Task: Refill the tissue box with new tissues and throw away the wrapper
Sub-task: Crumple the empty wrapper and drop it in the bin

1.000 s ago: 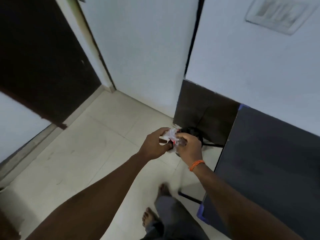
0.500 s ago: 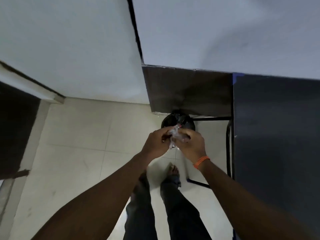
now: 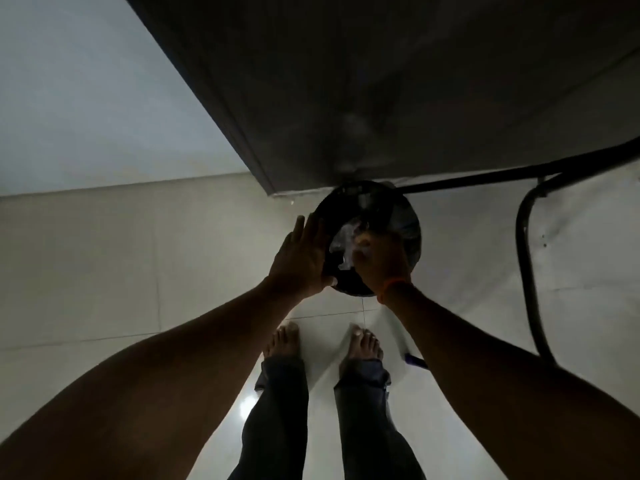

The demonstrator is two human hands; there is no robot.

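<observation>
A round black bin (image 3: 394, 216) lined with a dark bag stands on the tiled floor against a dark panel. The crumpled clear wrapper (image 3: 343, 242) is over the bin's mouth, held in the fingers of my right hand (image 3: 377, 258), which wears an orange band at the wrist. My left hand (image 3: 301, 261) is flat, fingers straight, pressed against the bin's left rim. No tissue box is in view.
A dark panel (image 3: 346, 81) rises behind the bin. A black metal chair or table leg (image 3: 526, 271) curves down at the right. My bare feet (image 3: 287, 341) stand on pale floor tiles just before the bin. A white wall is at the left.
I have bent down close over the bin. My hands dropped from chest height to the bin's mouth; the left hand let go of the wrapper and moved to the rim.
</observation>
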